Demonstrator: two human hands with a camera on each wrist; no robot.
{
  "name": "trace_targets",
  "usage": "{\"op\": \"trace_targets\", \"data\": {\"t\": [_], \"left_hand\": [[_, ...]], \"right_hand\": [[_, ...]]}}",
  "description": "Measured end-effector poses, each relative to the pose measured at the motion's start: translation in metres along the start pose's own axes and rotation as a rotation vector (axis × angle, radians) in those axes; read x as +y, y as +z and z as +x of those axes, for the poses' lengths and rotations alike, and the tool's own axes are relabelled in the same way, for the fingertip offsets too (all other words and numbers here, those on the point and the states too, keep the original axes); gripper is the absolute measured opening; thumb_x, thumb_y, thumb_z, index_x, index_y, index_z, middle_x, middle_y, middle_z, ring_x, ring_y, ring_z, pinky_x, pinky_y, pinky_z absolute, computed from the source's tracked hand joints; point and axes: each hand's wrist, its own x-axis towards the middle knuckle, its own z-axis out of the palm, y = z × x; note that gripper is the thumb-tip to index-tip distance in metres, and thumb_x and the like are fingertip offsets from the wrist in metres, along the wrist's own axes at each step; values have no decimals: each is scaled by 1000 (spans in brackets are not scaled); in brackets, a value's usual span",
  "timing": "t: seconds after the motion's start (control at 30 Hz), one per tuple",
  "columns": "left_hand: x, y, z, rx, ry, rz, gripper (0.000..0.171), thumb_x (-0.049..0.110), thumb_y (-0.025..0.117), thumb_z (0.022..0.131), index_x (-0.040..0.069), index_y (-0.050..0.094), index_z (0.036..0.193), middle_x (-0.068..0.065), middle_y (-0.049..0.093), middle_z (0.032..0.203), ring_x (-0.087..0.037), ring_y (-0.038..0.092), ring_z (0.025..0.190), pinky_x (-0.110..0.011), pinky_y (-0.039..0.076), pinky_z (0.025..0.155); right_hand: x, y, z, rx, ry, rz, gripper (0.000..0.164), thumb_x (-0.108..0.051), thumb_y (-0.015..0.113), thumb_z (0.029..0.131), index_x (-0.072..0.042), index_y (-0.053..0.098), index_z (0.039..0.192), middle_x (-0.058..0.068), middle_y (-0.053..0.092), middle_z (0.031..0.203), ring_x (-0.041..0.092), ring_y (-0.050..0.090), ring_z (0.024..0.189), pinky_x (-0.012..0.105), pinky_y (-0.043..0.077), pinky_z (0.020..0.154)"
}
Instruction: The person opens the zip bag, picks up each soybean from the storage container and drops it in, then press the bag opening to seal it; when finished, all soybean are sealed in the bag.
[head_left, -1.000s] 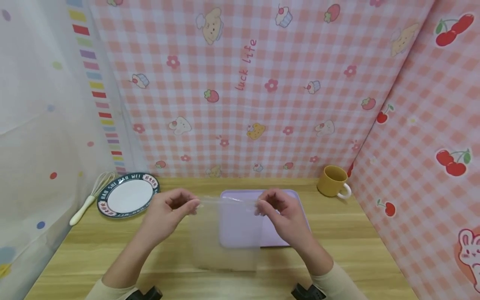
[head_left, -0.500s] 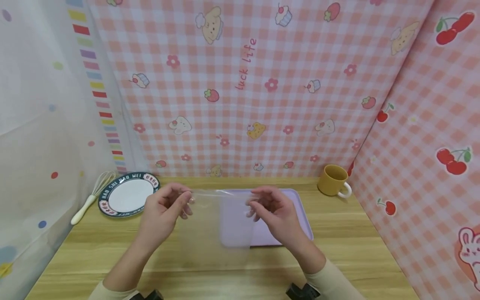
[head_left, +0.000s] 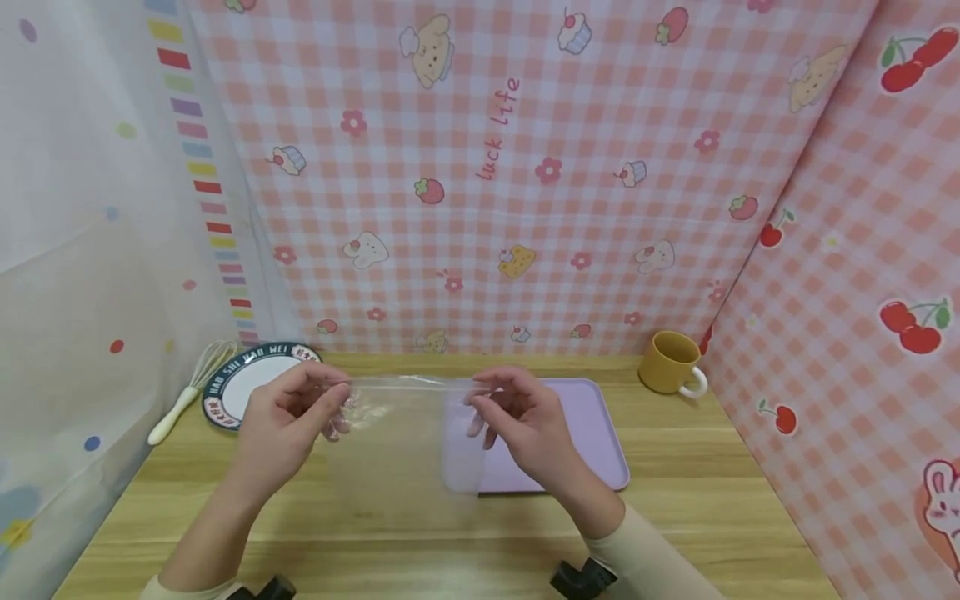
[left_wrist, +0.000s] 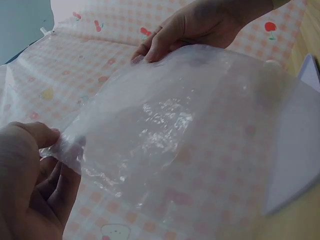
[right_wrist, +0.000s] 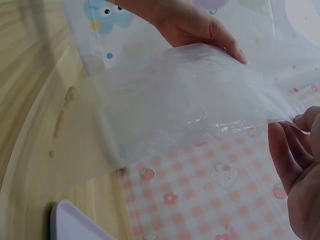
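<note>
Between the two hands hangs a clear plastic bag (head_left: 405, 450), see-through, with a band along its top edge. My left hand (head_left: 288, 425) pinches the bag's upper left corner between thumb and fingers. The upper right corner is pinched by my right hand (head_left: 521, 425). In the left wrist view the bag (left_wrist: 165, 130) shows crinkled, shiny film stretched from one hand to the other. Seen from the right wrist, its lower part (right_wrist: 95, 130) hangs down over the wooden table. Behind the bag and the right hand lies a lilac tray (head_left: 585, 433), partly covered by them.
A white plate with a dark green lettered rim (head_left: 217, 392) sits at the back left, partly behind the left hand. Beside it lies a whisk (head_left: 183, 400) with a cream handle. A mustard mug (head_left: 667, 364) with a white handle stands at the back right. Patterned cloths (head_left: 487, 208) enclose the table.
Both hands have moved left and slightly up with the bag, the pinch held throughout. More of the tray's right side shows, and the left hand now covers part of the plate.
</note>
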Motion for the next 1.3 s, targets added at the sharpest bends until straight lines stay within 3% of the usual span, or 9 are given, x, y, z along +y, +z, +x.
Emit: {"op": "trace_targets", "data": {"t": [0.17, 0.33, 0.47, 0.6, 0.77, 0.93, 1.3], "left_hand": [[2, -15, 1, -1, -34, 46, 15, -10, 70, 103, -1, 75, 114, -6, 76, 89, -16, 66, 58, -26, 56, 51], [-4, -32, 5, -39, -80, 101, 14, -5, 71, 105, 2, 75, 116, -7, 76, 93, -18, 66, 59, -29, 57, 50], [-19, -42, 11, -100, -145, 155, 12, 1, 71, 107, 3, 74, 119, -9, 75, 94, -19, 69, 63, -31, 60, 52], [-44, -46, 18, -121, -219, 203, 12, 7, 71, 109, 3, 73, 120, -7, 76, 97, -19, 71, 69, -31, 61, 55], [-76, -46, 29, -104, -270, 230, 16, 14, 72, 110, 3, 73, 122, -14, 76, 98, -21, 71, 72, -31, 59, 54], [-101, -43, 43, -93, -281, 254, 20, 18, 74, 109, 4, 75, 123, -17, 76, 101, -19, 72, 73, -34, 62, 57], [-140, -38, 61, -130, -309, 272, 22, 12, 73, 108, 0, 74, 127, -20, 78, 112, -17, 72, 79, -28, 63, 67]], "right_hand": [[2, 13, 8, -9, 60, 59, 26, 12, 67, 104, 5, 68, 129, 27, 73, 107, 18, 72, 69, 38, 60, 48], [11, 29, 18, -3, 212, 118, 26, 4, 69, 106, 4, 68, 132, 21, 73, 108, 15, 71, 68, 34, 59, 49], [28, 40, 29, 21, 336, 109, 26, 0, 71, 106, 1, 69, 132, 15, 74, 109, 14, 67, 64, 30, 58, 49], [50, 47, 38, 44, 402, 74, 26, -1, 73, 105, 1, 70, 131, 13, 73, 108, 16, 63, 64, 27, 57, 49], [75, 50, 45, 77, 420, 17, 27, -3, 73, 105, 2, 70, 131, 12, 71, 105, 12, 62, 64, 26, 57, 53], [97, 49, 52, 108, 417, -26, 26, -4, 73, 105, 0, 70, 131, 10, 70, 106, 8, 63, 65, 23, 56, 55], [137, 42, 59, 82, 434, -66, 32, 1, 72, 104, 2, 69, 136, 10, 67, 106, 10, 63, 65, 25, 56, 55]]}}
